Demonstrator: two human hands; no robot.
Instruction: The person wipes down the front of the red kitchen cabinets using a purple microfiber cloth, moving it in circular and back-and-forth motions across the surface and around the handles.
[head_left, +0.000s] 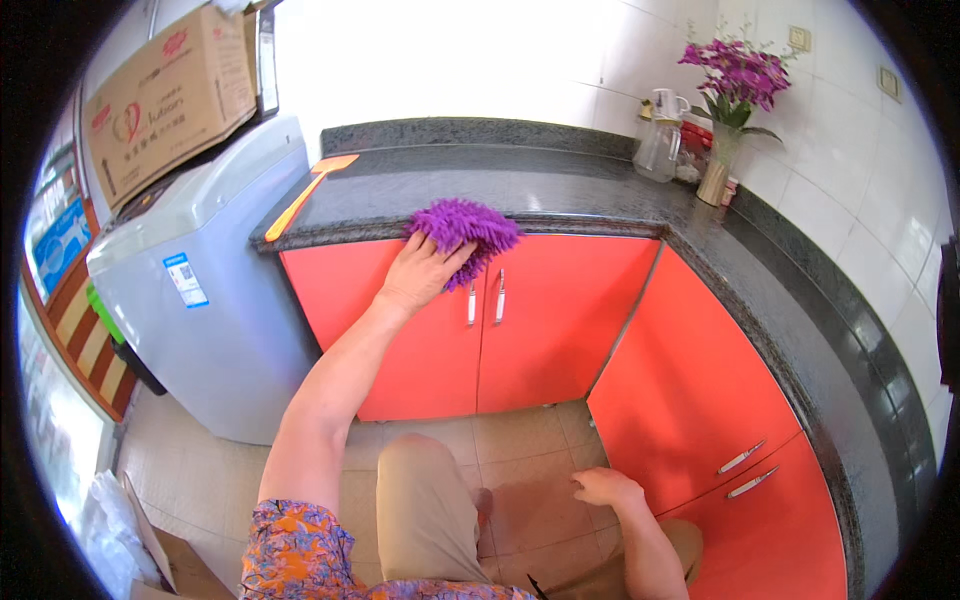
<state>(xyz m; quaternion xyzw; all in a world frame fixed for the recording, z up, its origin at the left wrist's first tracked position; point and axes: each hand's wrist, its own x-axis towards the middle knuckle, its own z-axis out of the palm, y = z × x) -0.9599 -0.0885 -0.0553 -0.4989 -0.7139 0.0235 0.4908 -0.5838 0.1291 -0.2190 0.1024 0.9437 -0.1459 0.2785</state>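
My left hand (426, 271) grips a purple chenille cleaning mitt or cloth (469, 232), which lies against the front edge of the dark stone countertop (450, 176). The lower part of the cloth hangs over the top of the red cabinet doors (566, 307), just above their white handles. My right hand (602, 487) hangs low over the tiled floor, left of the right-hand red cabinet (690, 375), with its fingers loosely bent and nothing visible in it.
An orange fly swatter (306, 199) lies at the counter's left end. Beside it stands a grey washing machine (217, 300) under a cardboard box (172, 97). A glass jug (660, 150) and a vase of purple flowers (720, 165) stand in the back right corner.
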